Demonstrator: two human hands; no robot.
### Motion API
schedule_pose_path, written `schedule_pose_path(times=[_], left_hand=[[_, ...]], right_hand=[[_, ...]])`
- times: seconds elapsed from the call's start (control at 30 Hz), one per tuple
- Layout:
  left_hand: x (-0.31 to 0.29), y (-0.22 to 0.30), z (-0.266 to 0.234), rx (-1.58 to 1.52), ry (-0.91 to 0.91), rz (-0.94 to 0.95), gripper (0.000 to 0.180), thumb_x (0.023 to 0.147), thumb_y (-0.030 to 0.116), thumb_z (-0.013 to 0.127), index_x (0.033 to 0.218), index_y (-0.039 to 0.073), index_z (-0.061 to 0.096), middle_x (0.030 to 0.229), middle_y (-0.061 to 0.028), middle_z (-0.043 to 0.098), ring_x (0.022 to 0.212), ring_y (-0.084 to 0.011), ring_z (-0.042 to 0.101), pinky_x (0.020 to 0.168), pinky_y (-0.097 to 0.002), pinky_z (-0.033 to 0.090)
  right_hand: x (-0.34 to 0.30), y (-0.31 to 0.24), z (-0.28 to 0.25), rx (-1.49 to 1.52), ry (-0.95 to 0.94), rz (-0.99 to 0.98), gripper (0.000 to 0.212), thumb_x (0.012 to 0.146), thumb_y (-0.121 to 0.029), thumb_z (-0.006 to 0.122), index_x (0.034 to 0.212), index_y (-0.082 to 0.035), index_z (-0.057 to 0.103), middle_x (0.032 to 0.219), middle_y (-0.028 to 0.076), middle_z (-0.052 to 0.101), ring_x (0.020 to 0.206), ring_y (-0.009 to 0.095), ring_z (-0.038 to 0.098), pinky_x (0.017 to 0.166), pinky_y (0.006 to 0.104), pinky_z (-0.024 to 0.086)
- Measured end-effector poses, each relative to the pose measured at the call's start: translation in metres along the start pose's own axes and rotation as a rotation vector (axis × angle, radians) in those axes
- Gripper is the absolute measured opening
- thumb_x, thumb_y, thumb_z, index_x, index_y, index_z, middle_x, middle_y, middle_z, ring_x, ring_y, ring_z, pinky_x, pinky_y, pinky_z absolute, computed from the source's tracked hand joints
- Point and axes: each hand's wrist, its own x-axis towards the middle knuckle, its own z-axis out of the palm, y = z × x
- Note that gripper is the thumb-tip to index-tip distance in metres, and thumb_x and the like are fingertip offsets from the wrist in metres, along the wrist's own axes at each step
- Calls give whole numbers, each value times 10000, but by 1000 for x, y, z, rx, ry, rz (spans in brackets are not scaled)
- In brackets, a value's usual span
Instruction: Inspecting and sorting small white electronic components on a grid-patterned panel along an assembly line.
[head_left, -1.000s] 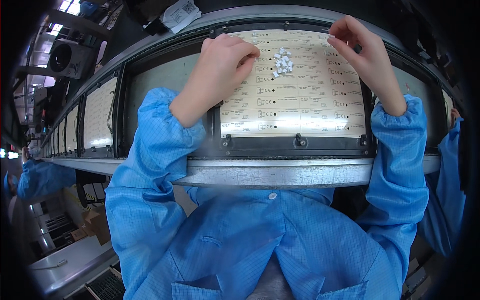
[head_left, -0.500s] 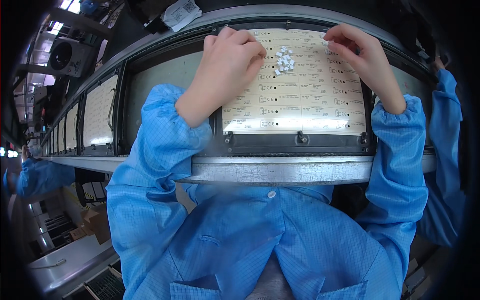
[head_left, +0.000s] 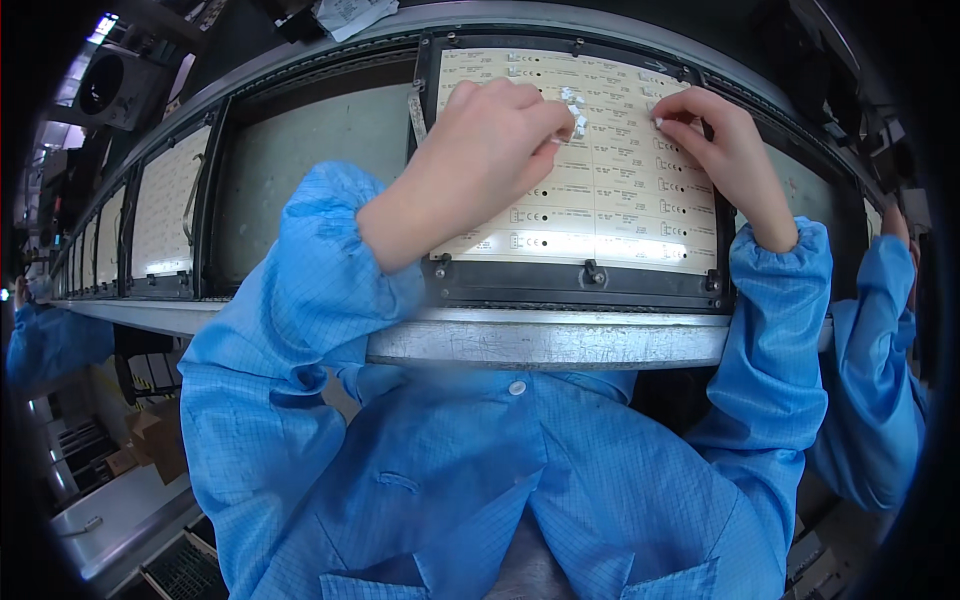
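A cream printed panel (head_left: 470, 225), marked off in rows of small symbols and dark holes, lies in a black frame (head_left: 500, 290). On its upper middle sits a loose pile of small white blocks (head_left: 572, 97). My left hand (head_left: 490, 135) reaches over the panel to the pile's lower edge, thumb and forefinger closed together. A bit of white shows at their tips, though the fingers partly hide it. At the panel's right half, my right hand (head_left: 722, 135) pinches a small white block (head_left: 658, 122) just above the surface. A few single white blocks (head_left: 514, 71) stand in the upper rows.
A metal rail (head_left: 550, 343) runs along the near side. More framed panels (head_left: 170, 215) line the track to the left, past a grey flat stretch (head_left: 310, 160). A white printed bag (head_left: 350, 14) lies beyond the track. A co-worker's blue sleeve (head_left: 870, 350) is at right.
My left hand has moved right and down to the pile of blocks. The right hand has come down to a lower row, with a white block in its fingertips. The whole view has shifted slightly.
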Motion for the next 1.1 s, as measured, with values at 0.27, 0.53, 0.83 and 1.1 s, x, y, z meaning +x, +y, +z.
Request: schedule_pose_path(times=[0.27, 0.53, 0.83, 1.1], left_hand=[[4, -2, -39, -333, -185, -281, 170, 917, 142, 643, 1006, -3, 633, 794, -71, 639, 724, -119, 618, 639, -265, 489], [4, -16, -30, -578, -46, -220, 160, 983, 140, 605, 1095, 32, 645, 886, -17, 676, 852, -96, 656, 752, -243, 523], [-2, -25, -28, 181, 11, 12, 141, 884, 182, 645, 979, 125, 732, 882, -33, 704, 889, -218, 645, 827, -371, 436], [-3, -20, -25, 213, -66, 1, 115, 883, 158, 631, 935, 154, 733, 879, 11, 702, 938, -201, 622, 895, -391, 361]], right_hand=[[0, 2, 1, -41, 1, 6, 105, 879, -44, 675, 973, -4, 699, 942, 90, 672, 839, 194, 634, 758, 309, 496], [5, -9, 3, -417, 133, -252, 177, 851, -34, 671, 1026, -21, 646, 906, 83, 669, 787, 224, 637, 765, 335, 508], [21, -43, 32, -83, -51, -294, 140, 879, -31, 643, 1013, 4, 624, 919, 110, 628, 816, 244, 620, 727, 331, 516], [22, -38, 40, -55, 6, -357, 105, 877, -29, 647, 967, 1, 602, 912, 116, 610, 809, 262, 603, 720, 340, 508]])
